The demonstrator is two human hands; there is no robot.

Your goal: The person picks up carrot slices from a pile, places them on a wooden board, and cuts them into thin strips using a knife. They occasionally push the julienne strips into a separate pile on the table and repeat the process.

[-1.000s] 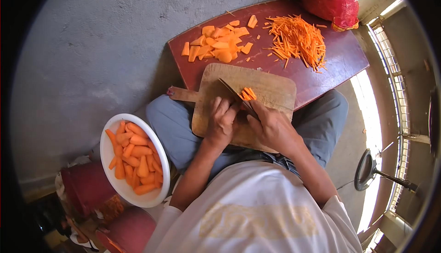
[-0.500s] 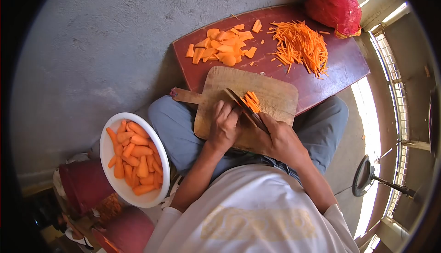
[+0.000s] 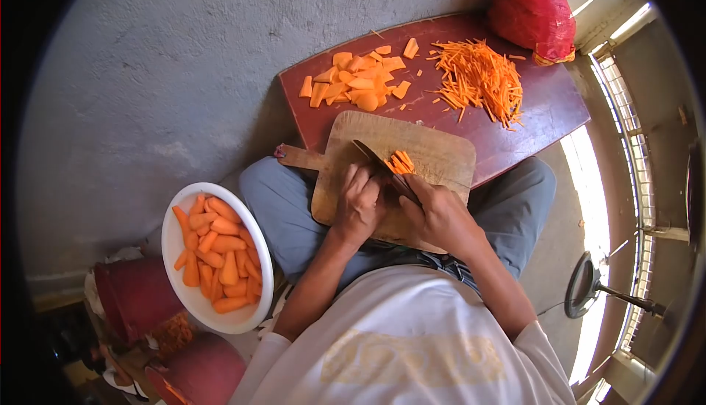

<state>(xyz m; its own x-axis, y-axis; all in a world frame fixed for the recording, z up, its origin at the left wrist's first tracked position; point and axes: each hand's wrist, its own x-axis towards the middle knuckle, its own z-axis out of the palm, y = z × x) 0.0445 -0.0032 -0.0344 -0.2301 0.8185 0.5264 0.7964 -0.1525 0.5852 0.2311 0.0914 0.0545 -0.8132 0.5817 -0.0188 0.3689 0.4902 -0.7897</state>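
A wooden cutting board (image 3: 441, 156) with a handle rests across my lap. My right hand (image 3: 441, 214) grips a knife (image 3: 371, 156), its blade slanting up and left over the board. A small bunch of carrot sticks (image 3: 399, 162) lies against the blade's right side. On the other side of the blade, my left hand (image 3: 359, 201) presses down with curled fingers; whatever is under them is hidden. Beyond the board, flat carrot slices (image 3: 360, 81) are heaped on a dark red tabletop (image 3: 544, 107), left of a pile of finely cut carrot strips (image 3: 482, 81).
A white basin (image 3: 168, 243) of peeled whole carrots (image 3: 228, 258) stands at my left. Red buckets (image 3: 136, 295) sit behind it at lower left. A red mesh sack (image 3: 533, 8) is at the table's far right corner. A grey wall (image 3: 162, 74) borders the far left.
My right hand and the knife have shifted slightly left, toward my left hand. The left hand keeps its curled grip in nearly the same spot. The whole view has tilted a little.
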